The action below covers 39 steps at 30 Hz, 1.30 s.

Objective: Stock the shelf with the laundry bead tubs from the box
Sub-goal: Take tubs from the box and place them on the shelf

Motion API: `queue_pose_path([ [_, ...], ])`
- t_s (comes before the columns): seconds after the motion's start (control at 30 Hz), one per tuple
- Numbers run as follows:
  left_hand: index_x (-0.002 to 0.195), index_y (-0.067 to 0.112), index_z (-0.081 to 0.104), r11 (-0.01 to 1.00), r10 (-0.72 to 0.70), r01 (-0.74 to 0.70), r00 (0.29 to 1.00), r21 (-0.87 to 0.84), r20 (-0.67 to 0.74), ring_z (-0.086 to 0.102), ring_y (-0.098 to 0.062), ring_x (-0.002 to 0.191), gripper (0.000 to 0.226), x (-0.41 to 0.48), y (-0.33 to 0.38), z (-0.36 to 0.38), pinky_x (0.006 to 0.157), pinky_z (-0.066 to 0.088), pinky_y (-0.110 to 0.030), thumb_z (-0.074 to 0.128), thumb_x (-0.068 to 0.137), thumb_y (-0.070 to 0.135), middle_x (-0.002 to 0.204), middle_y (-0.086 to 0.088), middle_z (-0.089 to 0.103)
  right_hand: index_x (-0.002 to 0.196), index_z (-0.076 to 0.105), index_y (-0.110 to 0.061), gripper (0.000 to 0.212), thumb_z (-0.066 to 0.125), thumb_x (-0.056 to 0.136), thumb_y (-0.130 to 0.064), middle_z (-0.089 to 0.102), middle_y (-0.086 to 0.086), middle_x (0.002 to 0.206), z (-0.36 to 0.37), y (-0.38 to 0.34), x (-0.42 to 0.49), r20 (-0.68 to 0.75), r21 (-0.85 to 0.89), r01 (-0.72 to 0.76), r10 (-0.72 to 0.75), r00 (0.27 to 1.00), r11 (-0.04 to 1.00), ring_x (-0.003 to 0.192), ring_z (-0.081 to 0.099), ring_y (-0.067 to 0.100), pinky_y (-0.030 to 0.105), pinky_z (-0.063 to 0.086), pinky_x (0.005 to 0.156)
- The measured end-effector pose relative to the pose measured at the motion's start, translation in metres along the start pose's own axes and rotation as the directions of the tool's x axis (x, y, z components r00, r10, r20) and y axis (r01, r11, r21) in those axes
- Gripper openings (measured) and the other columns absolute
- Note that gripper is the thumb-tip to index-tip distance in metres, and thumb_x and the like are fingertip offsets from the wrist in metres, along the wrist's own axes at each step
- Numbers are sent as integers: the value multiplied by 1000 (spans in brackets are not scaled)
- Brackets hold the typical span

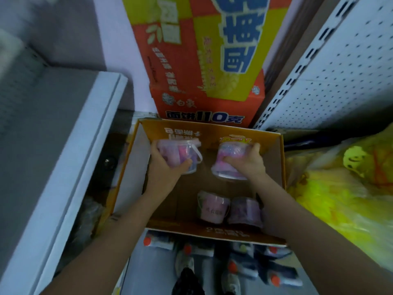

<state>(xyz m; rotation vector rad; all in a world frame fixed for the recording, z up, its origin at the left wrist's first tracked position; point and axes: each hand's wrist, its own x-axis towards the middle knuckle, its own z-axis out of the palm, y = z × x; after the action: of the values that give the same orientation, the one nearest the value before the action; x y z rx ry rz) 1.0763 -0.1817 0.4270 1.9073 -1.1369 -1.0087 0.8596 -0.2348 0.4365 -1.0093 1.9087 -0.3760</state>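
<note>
Cardboard box, orange on the outside, sits open in a narrow aisle, and the person is leaning right over it with both arms down inside. Left grip is wrapped round a clear tub of pink laundry beads, the one with a thin white handle looping off its side. Fingers curl over the far side and the thumb is on the near side. Right grip is clamped on a second tub the same way, and that one is tipped so its white-rimmed end faces back toward the person. Both held tubs are up by the far wall of the box.

A third tub and a fourth tub sit side by side against the near wall, pretty much touching. The fourth is partly hidden by the right forearm.

The white shelf runs along the left, just beside the box. A big orange-and-yellow carton stands behind it, there's a white pegboard panel on the right, and a yellow plastic bag is bunched against the box's right side. Bottles with orange caps lie on the floor by the person's shoes.
</note>
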Motion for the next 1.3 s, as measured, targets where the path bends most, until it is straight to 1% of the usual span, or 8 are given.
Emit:
queue_pose_path([
  [0.07, 109, 2, 53, 998, 27, -25, 999, -51, 31, 61, -12, 95, 83, -11, 10, -16, 74, 44, -8, 70, 63, 70, 101, -7, 59, 142, 14, -21, 108, 84, 62, -38, 38, 13, 141, -6, -12, -15, 7, 70, 18, -19, 1000, 997, 125, 43, 35, 43, 42, 91],
  [0.13, 111, 21, 45, 987, 121, -128, 990, -93, -74, 60, 3, 92, 56, -34, 31, -38, 79, 47, -13, 81, 71, 37, 102, 2, 58, 140, 21, -16, 104, 84, 61, -40, 44, 11, 136, -15, -29, -40, 21, 93, 107, -110, 994, 990, 120, 49, 29, 38, 44, 89],
  [0.27, 137, 30, 19, 978, 165, -193, 949, -82, -270, 52, -17, 120, 103, -85, 75, -85, 95, 49, -36, 83, 58, 46, 136, -1, 47, 136, 28, -11, 92, 83, 65, -35, 46, 9, 132, -36, -72, -89, 9, 134, 302, -306, 952, 944, 119, 49, 27, 41, 45, 96],
  [0.4, 134, 29, 22, 965, 227, -261, 882, -27, -412, 56, -13, 107, 96, -125, 112, -132, 79, 49, -17, 84, 62, 41, 127, 1, 51, 140, 23, -12, 97, 83, 67, -34, 38, 8, 140, -54, -120, -146, 27, 209, 438, -453, 891, 874, 128, 41, 28, 45, 38, 105],
  [0.6, 138, 35, 18, 952, 244, -307, 790, -18, -563, 51, -17, 121, 106, -201, 157, -212, 99, 47, -38, 82, 55, 51, 135, 3, 46, 131, 34, -18, 89, 87, 61, -30, 46, -4, 122, -66, -177, -244, 51, 343, 619, -672, 739, 707, 118, 48, 17, 36, 42, 101],
  [0.77, 139, 20, 24, 938, 302, -330, 618, 110, -726, 48, -12, 119, 99, -258, 182, -271, 96, 42, -25, 86, 63, 25, 136, 0, 46, 134, 34, -18, 89, 87, 62, -26, 46, -4, 119, -70, -213, -318, 114, 441, 693, -802, 587, 570, 105, 48, 13, 27, 40, 88],
  [1.07, 136, 37, 21, 917, 349, -327, 381, 228, -856, 51, -17, 120, 99, -354, 215, -362, 98, 47, -37, 85, 60, 38, 134, 0, 49, 115, 36, -26, 77, 89, 59, -24, 51, -8, 105, -50, -271, -427, 149, 564, 754, -939, 309, 337, 88, 55, 5, 23, 50, 79],
  [1.3, 141, 24, 22, 898, 398, -262, 145, 353, -906, 49, -17, 118, 99, -416, 236, -428, 96, 44, -31, 83, 65, 37, 132, 7, 42, 119, 37, -23, 76, 87, 62, -22, 50, -11, 107, -32, -305, -505, 174, 676, 708, -978, 116, 204, 89, 52, -3, 9, 40, 68],
])
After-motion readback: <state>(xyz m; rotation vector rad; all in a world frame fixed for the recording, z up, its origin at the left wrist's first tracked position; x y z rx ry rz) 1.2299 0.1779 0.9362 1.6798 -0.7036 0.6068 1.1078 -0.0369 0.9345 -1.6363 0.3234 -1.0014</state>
